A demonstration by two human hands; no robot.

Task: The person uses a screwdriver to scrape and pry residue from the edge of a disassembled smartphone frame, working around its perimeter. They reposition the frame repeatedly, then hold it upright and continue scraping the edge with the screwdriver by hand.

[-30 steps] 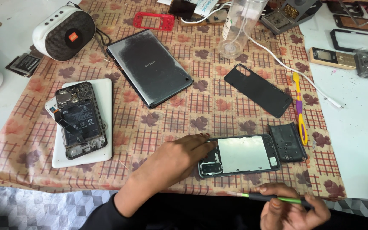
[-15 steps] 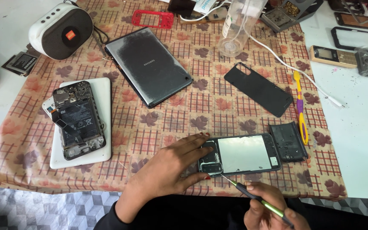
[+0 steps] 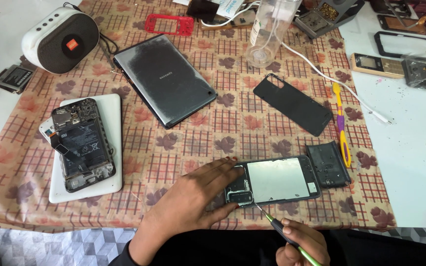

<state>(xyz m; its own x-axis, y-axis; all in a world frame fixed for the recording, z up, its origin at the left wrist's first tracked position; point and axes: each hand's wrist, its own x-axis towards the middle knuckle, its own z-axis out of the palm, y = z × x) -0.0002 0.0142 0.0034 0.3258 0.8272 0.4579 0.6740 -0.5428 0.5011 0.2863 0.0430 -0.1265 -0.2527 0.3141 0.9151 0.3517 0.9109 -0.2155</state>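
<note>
An opened phone (image 3: 272, 181), back cover off and a pale metal plate showing inside its dark frame, lies face down on the checked, leaf-patterned cloth (image 3: 183, 143) near the table's front edge. The left hand (image 3: 193, 202) lies flat on the cloth with its fingers (image 3: 223, 170) spread narrowly and stretched out, their tips resting on the phone's left end, over the camera corner; it grips nothing, only presses down. The right hand (image 3: 301, 244) sits just below the phone, fingers curled tight around a green-handled screwdriver (image 3: 274, 227). The tool's thin tip reaches up to the phone's lower edge beside the camera module, seemingly touching it, though the contact is too small to tell for sure.

Just right of the phone lies a dark battery (image 3: 327, 164), touching or nearly touching its end. A yellow and purple toothbrush (image 3: 341, 129) lies beside that, and a black back cover (image 3: 292, 104) sits farther up the cloth. A dark tablet (image 3: 163, 79) rests face down in the middle. At the left, another stripped phone (image 3: 81, 144) lies on a white slab (image 3: 109, 123). A white speaker (image 3: 61, 39) stands at the far left corner.
</note>
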